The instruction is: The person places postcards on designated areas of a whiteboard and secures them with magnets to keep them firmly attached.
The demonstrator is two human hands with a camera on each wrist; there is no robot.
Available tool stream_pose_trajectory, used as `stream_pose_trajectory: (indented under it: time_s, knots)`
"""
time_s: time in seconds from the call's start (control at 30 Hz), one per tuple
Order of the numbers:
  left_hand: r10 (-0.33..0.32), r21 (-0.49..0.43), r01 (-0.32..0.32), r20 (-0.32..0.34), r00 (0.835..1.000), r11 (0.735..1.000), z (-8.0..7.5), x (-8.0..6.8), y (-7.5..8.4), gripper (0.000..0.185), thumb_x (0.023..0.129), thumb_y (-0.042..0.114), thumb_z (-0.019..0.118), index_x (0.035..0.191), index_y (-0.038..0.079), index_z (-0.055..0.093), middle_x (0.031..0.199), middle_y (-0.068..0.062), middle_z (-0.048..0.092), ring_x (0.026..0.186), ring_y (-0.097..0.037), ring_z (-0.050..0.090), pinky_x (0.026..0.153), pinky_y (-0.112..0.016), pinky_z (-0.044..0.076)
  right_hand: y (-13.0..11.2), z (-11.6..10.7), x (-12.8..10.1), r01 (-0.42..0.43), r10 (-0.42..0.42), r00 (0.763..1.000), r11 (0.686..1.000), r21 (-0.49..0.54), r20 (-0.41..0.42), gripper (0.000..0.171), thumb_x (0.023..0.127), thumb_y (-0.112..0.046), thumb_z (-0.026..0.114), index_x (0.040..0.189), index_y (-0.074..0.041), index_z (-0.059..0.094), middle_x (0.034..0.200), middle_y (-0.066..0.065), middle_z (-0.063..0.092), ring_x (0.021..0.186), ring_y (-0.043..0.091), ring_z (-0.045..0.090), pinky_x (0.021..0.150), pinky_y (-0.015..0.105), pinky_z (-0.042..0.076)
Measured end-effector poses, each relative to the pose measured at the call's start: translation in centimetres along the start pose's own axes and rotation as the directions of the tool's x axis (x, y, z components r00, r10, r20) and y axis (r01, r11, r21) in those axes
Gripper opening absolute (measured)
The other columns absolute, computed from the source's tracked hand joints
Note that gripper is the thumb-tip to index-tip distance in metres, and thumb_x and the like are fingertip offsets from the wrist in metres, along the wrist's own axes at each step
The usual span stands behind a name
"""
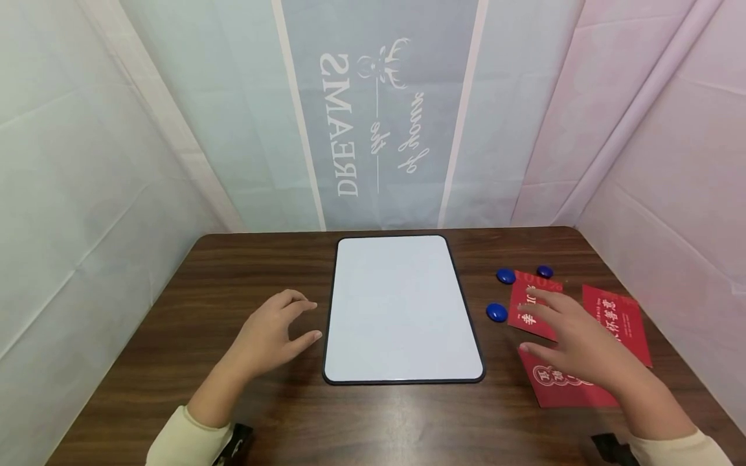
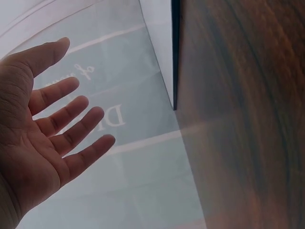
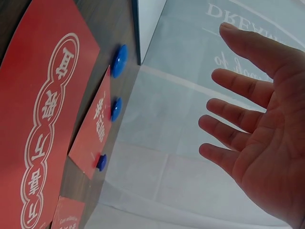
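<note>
A white board (image 1: pixel 402 307) with a dark frame lies flat in the middle of the brown table (image 1: pixel 233 278). My left hand (image 1: pixel 303 320) is just left of the board with fingers relaxed and holds nothing. In the left wrist view, its spread fingers (image 2: pixel 81 90) are bare. My right hand (image 1: pixel 533 323) is open over three red cards with white characters (image 1: pixel 533 310), (image 1: pixel 618 320), (image 1: pixel 559 388), hiding parts of them. I cannot tell whether it touches them. The right wrist view shows the right hand (image 3: pixel 214 90) open and empty.
Three blue round magnets (image 1: pixel 506 276), (image 1: pixel 544 271), (image 1: pixel 497 312) lie between the board and the cards. Cloth walls stand close behind and beside the table; the back one bears printed lettering (image 1: pixel 344 123). Dark wrist straps (image 1: pixel 236 443) show at the near edge.
</note>
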State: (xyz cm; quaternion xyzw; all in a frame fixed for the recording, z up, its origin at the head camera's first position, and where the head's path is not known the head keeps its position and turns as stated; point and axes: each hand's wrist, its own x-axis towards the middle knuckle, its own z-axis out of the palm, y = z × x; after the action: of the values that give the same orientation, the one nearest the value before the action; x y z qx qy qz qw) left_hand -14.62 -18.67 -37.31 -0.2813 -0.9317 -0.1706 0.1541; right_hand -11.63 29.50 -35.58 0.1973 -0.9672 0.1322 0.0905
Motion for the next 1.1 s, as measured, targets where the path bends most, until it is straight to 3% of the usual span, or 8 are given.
stream_pose_trajectory:
  time_s: [0.3,0.67,0.83,1.1]
  knots:
    - [-0.035,-0.063,0.034,-0.016,0.999,0.997,0.8,0.3,0.1,0.04,0.078,0.029,0.083,0.11,0.009,0.07,0.109,-0.004,0.062,0.096,-0.021,0.063,0.078,-0.04,0.055,0.9,-0.1,-0.7,-0.032,0.032,0.999,0.999,-0.005,0.0,0.072,0.058,-0.03,0.095,0.118,-0.005,0.066,0.125,0.027,0.053,0.114,0.047,0.046,0.072,0.059,0.055]
    - [-0.127,-0.1,0.127,0.0,0.992,0.987,1.7,0.7,0.1,0.034,0.078,0.026,0.083,0.105,0.009,0.071,0.105,-0.003,0.062,0.09,-0.022,0.064,0.075,-0.038,0.055,2.6,0.3,-1.8,-0.064,0.064,0.998,0.998,-0.016,-0.003,0.067,0.06,-0.029,0.094,0.115,-0.003,0.067,0.125,0.029,0.052,0.113,0.05,0.046,0.076,0.064,0.051]
    - [-0.176,-0.127,0.178,0.026,0.984,0.976,2.2,0.9,0.1,0.032,0.078,0.025,0.083,0.103,0.008,0.071,0.104,-0.005,0.063,0.082,-0.022,0.062,0.069,-0.034,0.053,3.4,0.6,-2.2,-0.072,0.072,0.997,0.997,-0.022,-0.012,0.066,0.06,-0.028,0.094,0.114,-0.001,0.066,0.122,0.028,0.054,0.111,0.049,0.047,0.076,0.065,0.051]
    - [-0.256,-0.165,0.266,0.081,0.963,0.95,2.8,1.3,-0.1,0.032,0.079,0.024,0.082,0.103,0.006,0.072,0.102,-0.007,0.063,0.082,-0.02,0.061,0.071,-0.035,0.054,4.7,0.9,-2.6,-0.119,0.119,0.993,0.993,-0.008,0.026,0.065,0.061,-0.027,0.093,0.113,0.001,0.066,0.118,0.027,0.055,0.108,0.048,0.048,0.077,0.066,0.05]
